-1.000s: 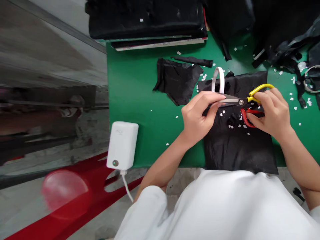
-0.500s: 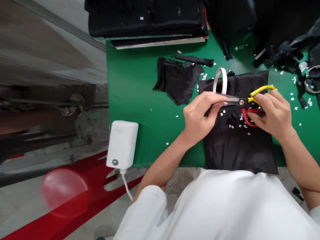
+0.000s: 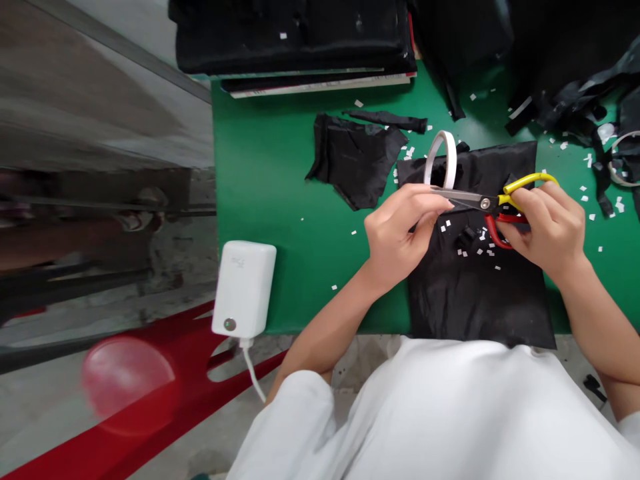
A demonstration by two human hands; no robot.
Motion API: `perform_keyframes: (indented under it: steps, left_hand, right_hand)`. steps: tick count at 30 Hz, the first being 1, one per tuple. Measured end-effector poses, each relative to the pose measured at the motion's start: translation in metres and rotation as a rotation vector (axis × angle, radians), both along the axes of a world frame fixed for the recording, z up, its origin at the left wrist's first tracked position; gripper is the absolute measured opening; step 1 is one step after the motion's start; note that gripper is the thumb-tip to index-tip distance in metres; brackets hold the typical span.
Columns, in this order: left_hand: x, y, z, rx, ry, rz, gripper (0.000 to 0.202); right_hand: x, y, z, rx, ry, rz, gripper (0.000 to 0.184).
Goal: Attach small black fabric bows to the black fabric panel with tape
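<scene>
My right hand (image 3: 547,223) is closed around the yellow and red handles of a pair of scissors (image 3: 486,204). The scissors point left, and their blades look nearly together. My left hand (image 3: 403,233) is closed in a pinch at the blade tips. A narrow roll of white tape (image 3: 451,160) stands on edge just behind those fingers and appears held by them; the exact contact is hidden. Under both hands lies a black fabric piece (image 3: 480,293), with small white bits (image 3: 463,253) and a small black scrap (image 3: 467,235) on it.
The green table (image 3: 295,213) carries black scraps (image 3: 357,157) and a white power bank (image 3: 245,287) with a cable at its left edge. Folded black cloth (image 3: 295,40) is stacked at the back. More black material (image 3: 565,67) and another ring (image 3: 617,173) lie right. A red stool (image 3: 190,373) stands lower left.
The tape roll has risen and tilted slightly. The scissors have shifted a little to the right and up with my right hand. My left hand has turned slightly, its fingers still pinched.
</scene>
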State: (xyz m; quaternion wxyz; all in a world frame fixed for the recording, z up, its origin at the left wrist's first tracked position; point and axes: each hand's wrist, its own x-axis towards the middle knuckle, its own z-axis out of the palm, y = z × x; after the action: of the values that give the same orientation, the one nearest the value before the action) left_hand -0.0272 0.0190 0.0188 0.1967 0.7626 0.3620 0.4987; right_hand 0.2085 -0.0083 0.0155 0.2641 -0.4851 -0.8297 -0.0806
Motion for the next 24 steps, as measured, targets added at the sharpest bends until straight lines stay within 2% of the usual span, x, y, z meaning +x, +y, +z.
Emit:
perform_keyframes:
  steps: [3,7,10,13,16,19,21,24]
  left_hand:
    - [-0.002,-0.001,0.0,0.022,0.047,0.045,0.012]
    - [-0.009,0.003,-0.002,0.045,0.22,0.245,0.014]
    - [-0.017,0.009,-0.007,-0.084,0.381,0.406,0.021]
    - [-0.026,0.014,-0.016,-0.24,0.521,0.467,0.029]
    - [-0.032,0.017,-0.029,-0.3,0.565,0.428,0.031]
    - [-0.03,0.018,-0.035,-0.189,0.444,0.38,0.027]
    - [-0.024,0.015,-0.03,-0.119,0.356,0.309,0.026]
    - [-0.01,0.004,-0.017,-0.042,0.368,0.064,0.022]
  right_hand:
    - [0.002,0.001,0.0,-0.001,-0.012,-0.038,0.02]
    - [0.011,0.004,-0.002,0.046,0.046,-0.118,0.024]
    - [0.019,0.007,-0.004,-0.022,0.054,-0.271,0.024]
    - [0.028,0.01,-0.008,-0.103,0.049,-0.438,0.023]
    - [0.039,0.011,-0.016,-0.129,0.094,-0.556,0.022]
    - [0.05,0.011,-0.026,-0.149,0.126,-0.595,0.023]
    - [0.055,0.009,-0.031,-0.112,0.135,-0.573,0.025]
    - [0.055,0.009,-0.034,-0.092,0.108,-0.588,0.029]
